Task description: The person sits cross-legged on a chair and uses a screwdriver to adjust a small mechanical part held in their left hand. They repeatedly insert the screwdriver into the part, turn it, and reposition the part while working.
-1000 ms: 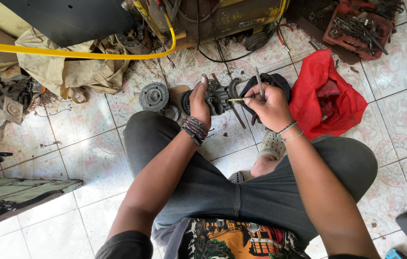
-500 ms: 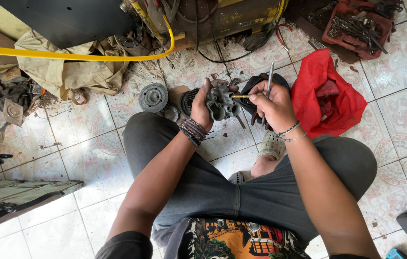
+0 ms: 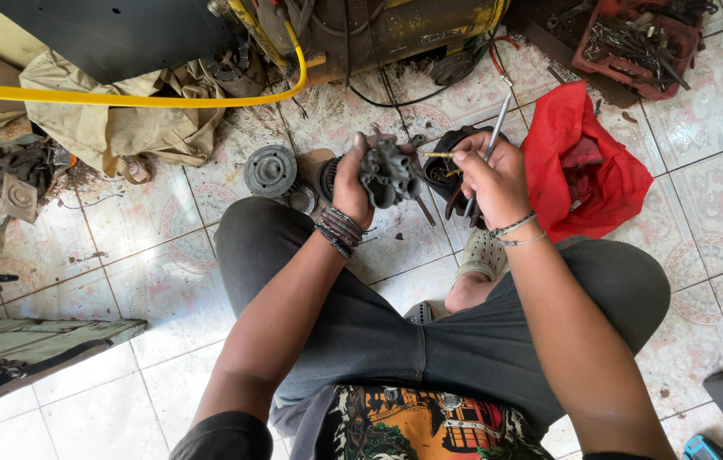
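A person crouches over a pale patterned tile floor (image 3: 80, 255), seen from above. The left hand (image 3: 350, 183) is closed around a grimy grey metal part (image 3: 387, 173), holding it up above the knees, near the middle of the view. The part is a lumpy cast housing, dark with oil, with rounded lobes and openings on its face. The right hand (image 3: 491, 175) is closed on a slim metal tool (image 3: 494, 128) whose shaft angles up and to the right, and also pinches a thin yellow-tipped rod (image 3: 436, 154) pointing at the part. Beaded bracelets sit on both wrists. On the floor just beyond the hands lie a round grey pulley (image 3: 270, 169) and a red plastic bag (image 3: 583, 166). A yellow hose (image 3: 123, 98) runs across the top left, over a beige cloth (image 3: 123, 128). A red tray of tools (image 3: 638, 38) sits in the top right corner.
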